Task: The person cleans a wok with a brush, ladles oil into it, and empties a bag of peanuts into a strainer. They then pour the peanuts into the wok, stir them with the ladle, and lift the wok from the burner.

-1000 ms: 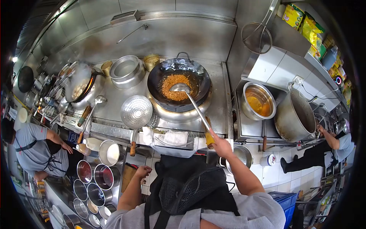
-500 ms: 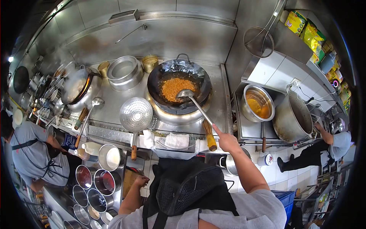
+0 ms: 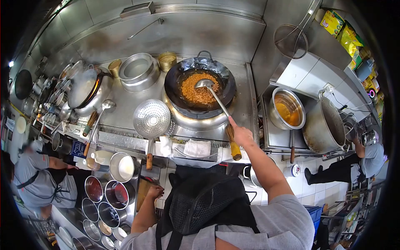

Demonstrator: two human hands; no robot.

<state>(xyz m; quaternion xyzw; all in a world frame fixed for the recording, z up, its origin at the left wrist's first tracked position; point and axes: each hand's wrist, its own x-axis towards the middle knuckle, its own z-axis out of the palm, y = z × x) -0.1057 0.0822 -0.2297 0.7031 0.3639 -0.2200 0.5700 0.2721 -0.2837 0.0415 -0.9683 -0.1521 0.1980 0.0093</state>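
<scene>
My right hand (image 3: 243,136) is wrapped round the long handle of a metal ladle (image 3: 218,101), its index finger stretched along it. The ladle's bowl lies face down on small orange-brown pieces of food (image 3: 191,93) in dark liquid. They sit in a black wok (image 3: 173,79) on a round metal burner ring (image 3: 196,121). My left hand (image 3: 155,191) hangs low beside my body, fingers loosely curled, apart from the counter. Just left of my right hand, a bamboo brush (image 3: 234,148) hangs at the counter edge. A perforated skimmer (image 3: 151,118) lies left of the wok.
Several metal pots of sauces (image 3: 116,193) stand at lower left. Right of the stove are a bowl of amber liquid (image 3: 287,109) and a tall pot (image 3: 323,125). A steaming wok (image 3: 83,91) is at left. One person (image 3: 46,175) stands left, another (image 3: 366,160) right.
The ladle's bowl has moved toward the far side of the wok, and my right hand has reached forward with it. The food is spread differently. The whole view has shifted slightly.
</scene>
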